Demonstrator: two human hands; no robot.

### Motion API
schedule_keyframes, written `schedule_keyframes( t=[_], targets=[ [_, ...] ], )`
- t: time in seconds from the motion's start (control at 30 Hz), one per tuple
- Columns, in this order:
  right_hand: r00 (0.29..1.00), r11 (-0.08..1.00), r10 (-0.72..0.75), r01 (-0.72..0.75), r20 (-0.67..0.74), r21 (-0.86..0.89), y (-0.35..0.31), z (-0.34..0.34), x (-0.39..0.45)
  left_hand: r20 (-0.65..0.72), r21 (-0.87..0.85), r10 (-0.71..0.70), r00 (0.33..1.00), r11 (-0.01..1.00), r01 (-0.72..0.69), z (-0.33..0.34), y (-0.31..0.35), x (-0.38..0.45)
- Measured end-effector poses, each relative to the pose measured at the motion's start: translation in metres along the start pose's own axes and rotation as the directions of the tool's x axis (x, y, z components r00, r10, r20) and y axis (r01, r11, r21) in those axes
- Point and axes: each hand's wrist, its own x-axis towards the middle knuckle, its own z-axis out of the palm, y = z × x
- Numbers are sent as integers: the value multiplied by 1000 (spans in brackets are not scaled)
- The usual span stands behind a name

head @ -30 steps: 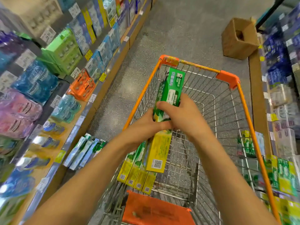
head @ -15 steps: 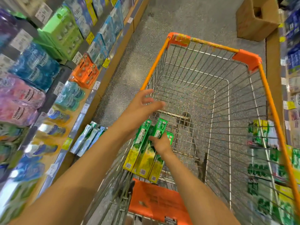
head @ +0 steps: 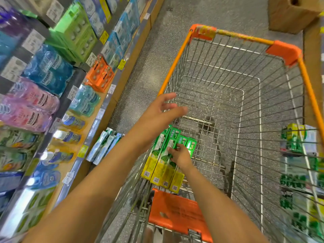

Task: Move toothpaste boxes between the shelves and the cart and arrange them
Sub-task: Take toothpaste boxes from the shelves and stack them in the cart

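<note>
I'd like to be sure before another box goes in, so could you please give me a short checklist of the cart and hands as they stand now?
1. Toothpaste boxes lie side by side in the cart's near left corner: ok.
2. Right hand rests on the row with nothing gripped: ok.
3. Left hand is free, fingers spread above the cart: ok.
4. Room in the basket to the right of the row: ok.
5. Box ends flush along the row: not ok, the rightmost sits nearer.
6. More boxes on the right shelf within reach: cannot tell.
</note>
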Motion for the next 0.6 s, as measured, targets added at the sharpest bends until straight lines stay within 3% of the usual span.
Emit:
schedule_keyframes(
  t=[0.13,0.27,0.37,0.47,0.6],
  targets=[
    [986,980,-162,156,-39,-120,-36,-41,-45,28,22,14,999,1000,-15,12,18,-20],
    [924,916,-359,322,-132,-238,-95,-113,-113,61,77,116,991,990,-120,29,62,-46],
    [799,813,-542,420,-260,-403,-128,-192,-189,139,163,230,963,954,-252,58,107,-72],
    [628,713,-670,398,-395,-577,-128,-274,-284,257,276,327,909,877,-393,105,144,-104],
    [424,717,-685,249,-592,-651,-71,-366,-408,462,448,424,779,647,-617,184,173,-150]
  ],
)
